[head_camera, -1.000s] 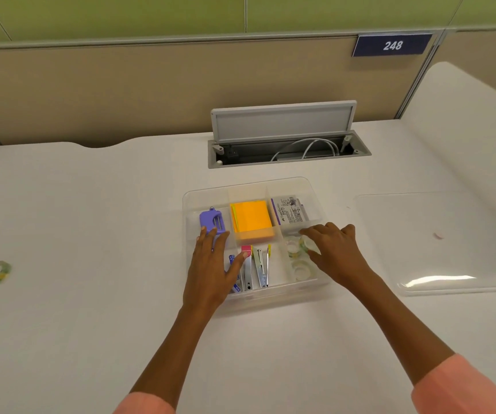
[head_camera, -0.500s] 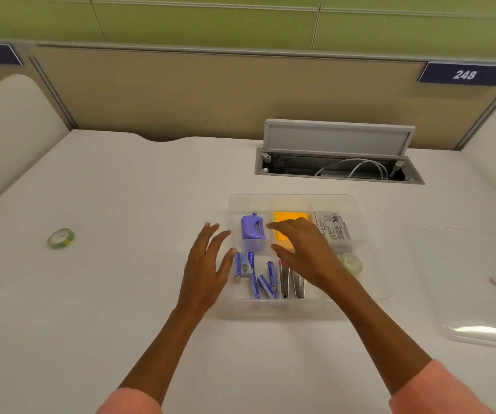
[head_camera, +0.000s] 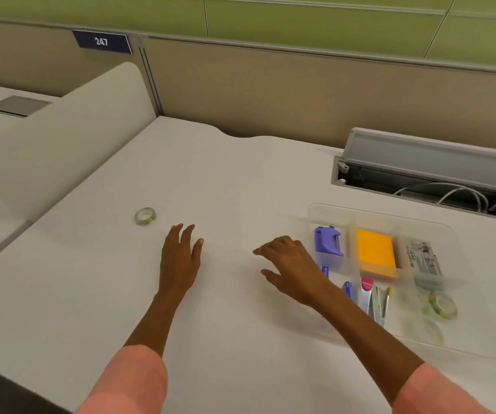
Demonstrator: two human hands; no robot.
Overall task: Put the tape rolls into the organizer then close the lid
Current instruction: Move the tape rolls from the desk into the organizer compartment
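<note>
one tape roll (head_camera: pixel 145 216) lay flat on the white table (head_camera: pixel 240 180) in the head view, alone and out toward the table's left edge, well apart from the clear organizer (head_camera: pixel 324 212) that sat toward the right edge, near the open cable hatch (head_camera: pixel 429 174) at the back edge. the left hand (head_camera: pixel 179 255) hovered palm down, fingers spread wide and holding nothing, its fingertips (head_camera: pixel 178 228) near the roll but not touching it. the right hand (head_camera: pixel 293 265) was also open and empty, loosely curled, just beside the organizer's left wall. two more rolls showed in the organizer's front right compartment, one green-edged roll (head_camera: pixel 441 306) and a paler one (head_camera: pixel 430 331) that was too blurred to read well. the lid was not in view. the loose roll looked small and light, a stiff ring with a hollow core, probably smooth and a little slippery on its outer face. a pinch across the ring, thumb on one side of the rim and a finger on the other, or a fingertip hooked into the core, seemed the surest hold. lying flat, its low edge might have made it slide on the smooth table before it lifted.
</note>
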